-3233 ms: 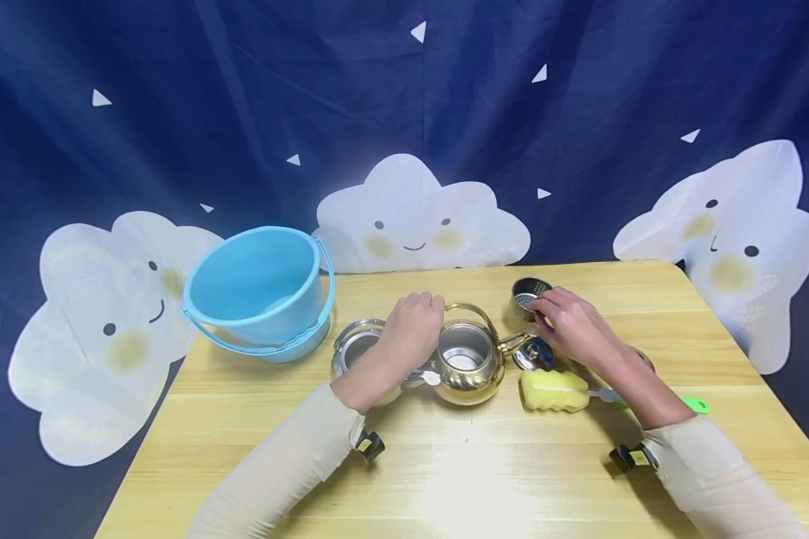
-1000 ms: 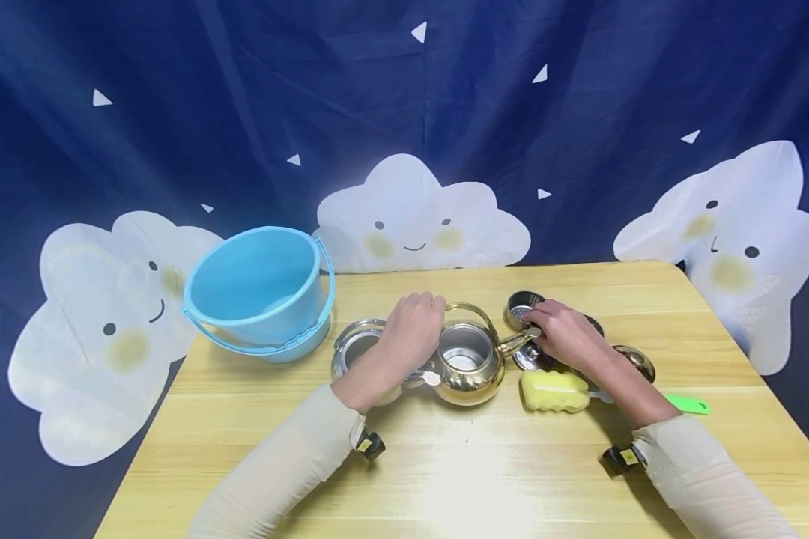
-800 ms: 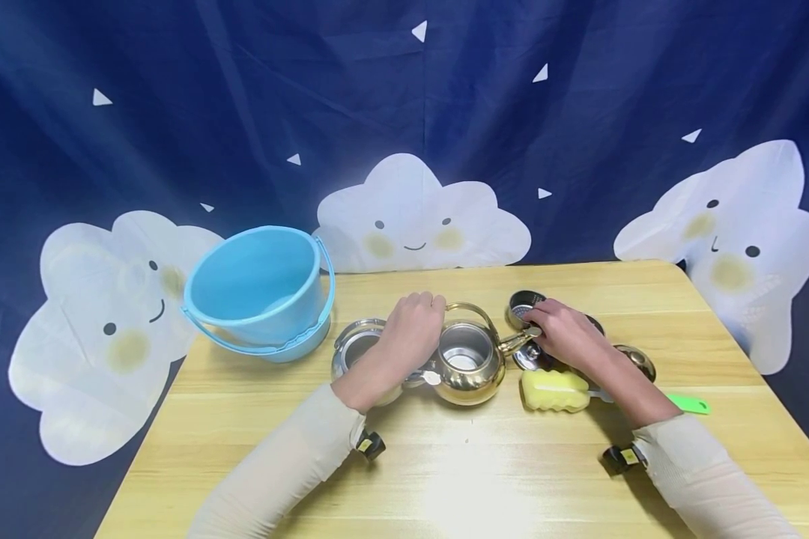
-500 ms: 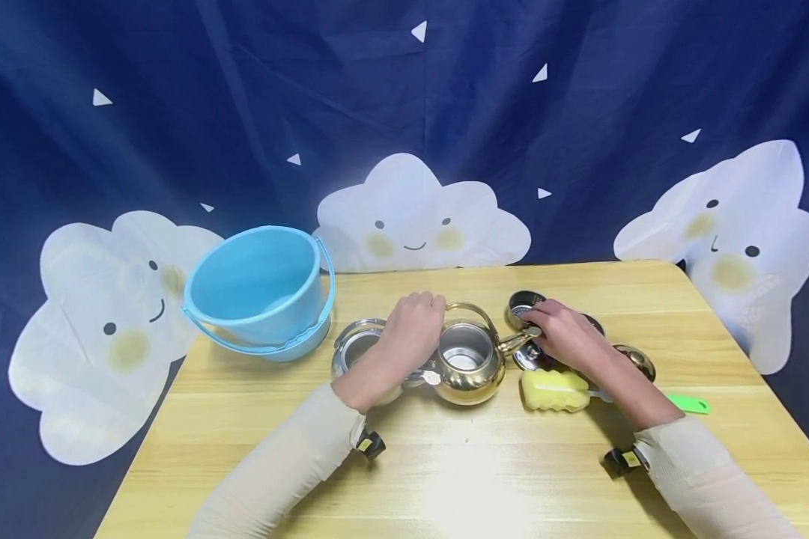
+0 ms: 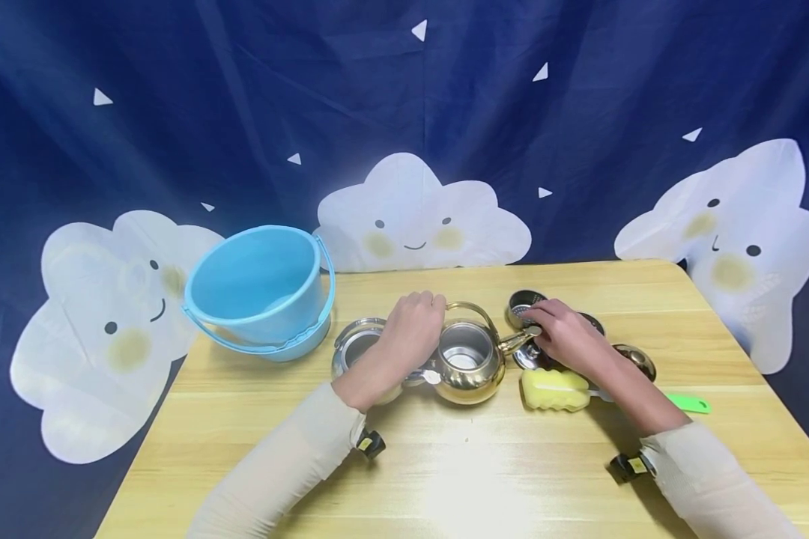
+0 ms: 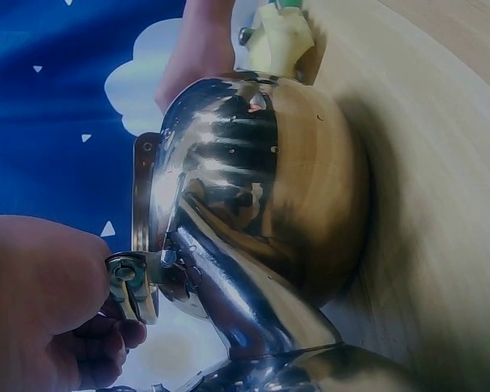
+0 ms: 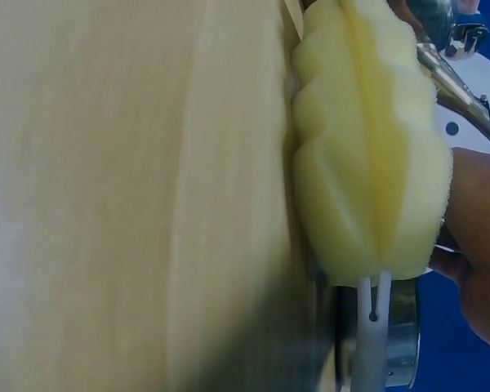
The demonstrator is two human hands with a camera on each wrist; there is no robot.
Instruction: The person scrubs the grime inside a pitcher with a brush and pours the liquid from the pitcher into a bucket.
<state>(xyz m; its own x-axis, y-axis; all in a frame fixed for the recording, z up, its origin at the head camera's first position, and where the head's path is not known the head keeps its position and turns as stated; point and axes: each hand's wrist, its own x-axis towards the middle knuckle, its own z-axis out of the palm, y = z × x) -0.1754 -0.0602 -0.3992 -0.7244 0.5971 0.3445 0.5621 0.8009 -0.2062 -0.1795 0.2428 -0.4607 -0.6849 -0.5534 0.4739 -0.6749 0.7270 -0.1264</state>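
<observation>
In the head view my left hand (image 5: 414, 326) grips the handle of a gold kettle (image 5: 468, 385), whose lidless mouth faces up. Beside it on the left stands a silver kettle (image 5: 342, 363), partly under that forearm, its spout (image 6: 237, 294) crossing in front of the gold body. My right hand (image 5: 569, 337) is at the near rim of a small perforated strainer cup (image 5: 520, 299), close to the gold spout's tip. Its fingertips are partly hidden, and the sponge blocks them in the right wrist view. A shiny lid (image 5: 527, 358) lies below this hand.
A light blue bucket (image 5: 263, 314) stands at the back left. A yellow sponge brush (image 5: 554, 391) with a green handle (image 5: 689, 404) lies under the right forearm. Another shiny lid (image 5: 637, 359) and a dark round piece (image 5: 592, 323) lie at the right.
Since the oldest frame, the strainer cup has shifted slightly nearer and left, and my right hand came nearer with it. Lately the right wrist edges rightward a little. My left hand stays put.
</observation>
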